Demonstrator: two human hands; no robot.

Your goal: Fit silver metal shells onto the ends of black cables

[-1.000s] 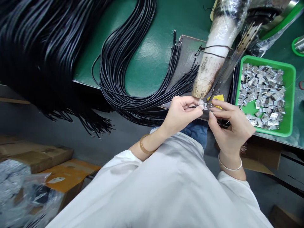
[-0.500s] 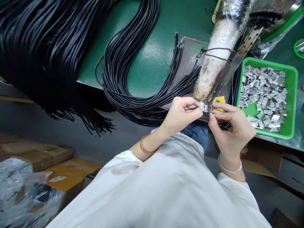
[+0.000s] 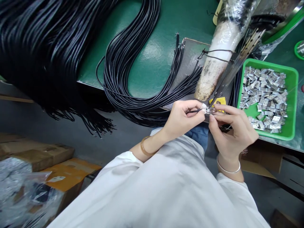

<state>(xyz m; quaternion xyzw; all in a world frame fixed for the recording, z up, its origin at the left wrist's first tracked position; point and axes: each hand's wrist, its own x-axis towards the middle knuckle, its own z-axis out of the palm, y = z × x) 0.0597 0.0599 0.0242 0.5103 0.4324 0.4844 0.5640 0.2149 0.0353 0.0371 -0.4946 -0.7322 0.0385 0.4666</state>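
Note:
My left hand (image 3: 182,117) is closed in a pinch round a black cable (image 3: 193,111), close to its end. White wrapping covers a fingertip. At the cable's end a small silvery metal connector (image 3: 209,110) sticks out toward my right hand (image 3: 231,126). The index finger and thumb of that hand are bent round the connector's far end, seemingly pinching it; the exact contact is too small to make out. Just beyond my fingers are a yellow piece (image 3: 219,101) and the lower end of a stained white tube (image 3: 203,90).
Bundled black cables (image 3: 133,98) curve over the green table (image 3: 152,60) on a dark board (image 3: 193,47). More cables (image 3: 47,57) hang over the edge at left. A green tray (image 3: 294,104) holds many metal shells at right. Cardboard boxes (image 3: 71,171) stand below.
Both hands have shifted slightly, my left one a little to the right and down. The connector's end is now closer to my right fingertips.

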